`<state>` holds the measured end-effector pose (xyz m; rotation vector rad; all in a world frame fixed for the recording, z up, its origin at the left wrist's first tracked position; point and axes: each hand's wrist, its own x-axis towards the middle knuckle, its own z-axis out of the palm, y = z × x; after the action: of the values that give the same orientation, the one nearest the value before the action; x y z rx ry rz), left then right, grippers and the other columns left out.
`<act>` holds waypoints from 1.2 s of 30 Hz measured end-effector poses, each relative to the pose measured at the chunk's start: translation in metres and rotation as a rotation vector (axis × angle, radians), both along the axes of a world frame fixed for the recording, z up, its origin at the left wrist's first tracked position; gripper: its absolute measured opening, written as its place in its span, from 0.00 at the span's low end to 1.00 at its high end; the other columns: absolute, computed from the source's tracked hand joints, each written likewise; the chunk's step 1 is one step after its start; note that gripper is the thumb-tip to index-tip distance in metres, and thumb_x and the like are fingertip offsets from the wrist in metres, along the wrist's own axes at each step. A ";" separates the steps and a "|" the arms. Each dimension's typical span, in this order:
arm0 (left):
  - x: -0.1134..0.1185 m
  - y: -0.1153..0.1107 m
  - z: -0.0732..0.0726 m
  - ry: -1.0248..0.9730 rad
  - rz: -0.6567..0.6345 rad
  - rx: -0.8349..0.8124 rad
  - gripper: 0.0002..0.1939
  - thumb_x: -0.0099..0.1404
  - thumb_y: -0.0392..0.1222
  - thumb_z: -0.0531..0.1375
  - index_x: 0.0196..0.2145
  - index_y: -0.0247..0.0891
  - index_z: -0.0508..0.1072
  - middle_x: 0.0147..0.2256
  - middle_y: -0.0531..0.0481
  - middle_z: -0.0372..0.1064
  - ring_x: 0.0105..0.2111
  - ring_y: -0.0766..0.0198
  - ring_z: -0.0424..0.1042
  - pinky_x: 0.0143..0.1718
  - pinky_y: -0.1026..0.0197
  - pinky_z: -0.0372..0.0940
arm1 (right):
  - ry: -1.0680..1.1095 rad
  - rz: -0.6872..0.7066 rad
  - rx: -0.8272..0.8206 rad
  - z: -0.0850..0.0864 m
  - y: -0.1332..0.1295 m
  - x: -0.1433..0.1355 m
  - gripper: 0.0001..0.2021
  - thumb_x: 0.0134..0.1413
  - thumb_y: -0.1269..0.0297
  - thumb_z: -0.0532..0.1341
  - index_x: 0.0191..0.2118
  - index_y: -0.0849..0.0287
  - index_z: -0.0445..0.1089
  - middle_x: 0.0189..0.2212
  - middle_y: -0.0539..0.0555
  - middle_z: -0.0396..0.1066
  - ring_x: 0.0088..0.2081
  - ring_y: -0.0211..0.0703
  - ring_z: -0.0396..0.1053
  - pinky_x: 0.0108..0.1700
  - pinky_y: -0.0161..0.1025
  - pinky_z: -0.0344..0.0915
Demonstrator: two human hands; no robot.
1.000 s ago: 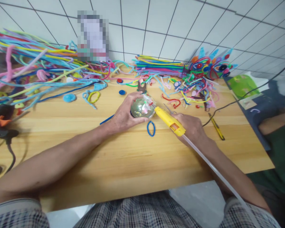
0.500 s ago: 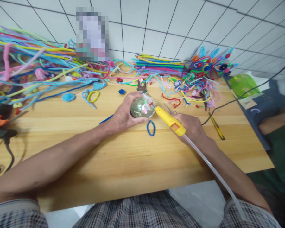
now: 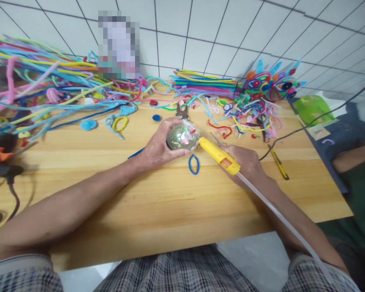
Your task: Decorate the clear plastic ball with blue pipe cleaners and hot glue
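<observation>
My left hand (image 3: 161,144) is wrapped round the side of a clear, shiny ball (image 3: 180,137) with colourful bits showing in it. In my right hand (image 3: 241,162) is a yellow hot glue gun (image 3: 219,155), its tip at the right side of the ball; whether the tip touches cannot be made out. A long clear glue stick (image 3: 270,207) sticks out of the gun's rear. Just below the ball lies a blue pipe-cleaner loop (image 3: 194,164). Pliers (image 3: 182,110) lie behind the ball, and scissors (image 3: 218,139), partly hidden, are by my right hand.
Pipe cleaners (image 3: 63,93) heap up at the left, with a bundle (image 3: 203,84) at the back. A yellow utility knife (image 3: 279,163) lies right. A black cord (image 3: 319,115) crosses there. A black tool (image 3: 1,156) stands left. Another person's arm (image 3: 354,156) shows at the right.
Both hands keep their hold and stay almost in place. The glue gun's tip has shifted very slightly at the ball's right side; the ball seems turned a little.
</observation>
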<state>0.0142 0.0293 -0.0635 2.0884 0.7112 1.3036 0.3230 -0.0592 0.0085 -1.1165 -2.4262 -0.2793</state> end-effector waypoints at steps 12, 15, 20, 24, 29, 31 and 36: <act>0.002 -0.001 0.001 0.020 0.002 0.073 0.43 0.67 0.63 0.77 0.70 0.49 0.65 0.69 0.35 0.69 0.71 0.40 0.72 0.73 0.34 0.71 | -0.053 -0.021 -0.052 0.003 -0.004 -0.002 0.10 0.74 0.69 0.58 0.52 0.58 0.77 0.34 0.54 0.84 0.33 0.47 0.82 0.36 0.40 0.67; 0.002 -0.001 0.001 0.026 0.008 0.072 0.43 0.66 0.63 0.77 0.70 0.48 0.65 0.69 0.35 0.69 0.71 0.40 0.72 0.72 0.34 0.71 | -0.054 -0.026 -0.051 0.002 -0.004 -0.002 0.11 0.75 0.68 0.57 0.53 0.58 0.77 0.35 0.55 0.85 0.34 0.47 0.81 0.36 0.41 0.66; 0.001 -0.001 0.001 0.026 0.014 0.053 0.44 0.65 0.63 0.78 0.69 0.48 0.66 0.69 0.35 0.69 0.71 0.40 0.72 0.72 0.33 0.71 | -0.052 -0.040 -0.051 0.000 -0.004 -0.002 0.12 0.76 0.67 0.57 0.53 0.59 0.77 0.36 0.57 0.85 0.35 0.48 0.81 0.38 0.42 0.66; 0.001 -0.001 0.001 0.027 0.019 0.052 0.44 0.66 0.64 0.77 0.69 0.48 0.66 0.68 0.36 0.69 0.71 0.40 0.72 0.72 0.34 0.71 | -0.051 -0.028 -0.022 -0.001 -0.002 -0.002 0.10 0.75 0.68 0.58 0.52 0.60 0.77 0.35 0.56 0.85 0.33 0.48 0.81 0.36 0.42 0.66; 0.000 0.000 0.000 0.017 0.013 0.010 0.43 0.65 0.64 0.78 0.69 0.49 0.66 0.69 0.36 0.69 0.71 0.39 0.72 0.73 0.33 0.70 | 0.008 0.077 0.071 0.002 0.003 0.001 0.09 0.71 0.71 0.62 0.53 0.58 0.74 0.35 0.54 0.85 0.32 0.47 0.82 0.35 0.40 0.69; 0.000 0.000 -0.001 0.009 0.019 -0.003 0.44 0.65 0.65 0.77 0.69 0.49 0.66 0.69 0.36 0.69 0.71 0.40 0.73 0.73 0.33 0.70 | 0.011 0.093 0.074 0.002 0.003 0.000 0.09 0.72 0.71 0.61 0.54 0.58 0.73 0.34 0.53 0.85 0.31 0.47 0.82 0.35 0.40 0.69; 0.001 0.000 -0.001 -0.005 0.011 -0.004 0.44 0.64 0.64 0.78 0.68 0.49 0.66 0.69 0.37 0.69 0.71 0.40 0.72 0.74 0.33 0.70 | 0.016 0.088 0.072 0.000 0.002 -0.001 0.10 0.75 0.69 0.59 0.56 0.56 0.73 0.33 0.51 0.84 0.29 0.46 0.81 0.34 0.41 0.69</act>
<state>0.0151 0.0296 -0.0645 2.0800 0.7237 1.3125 0.3218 -0.0570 0.0086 -0.9748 -2.4237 -0.3256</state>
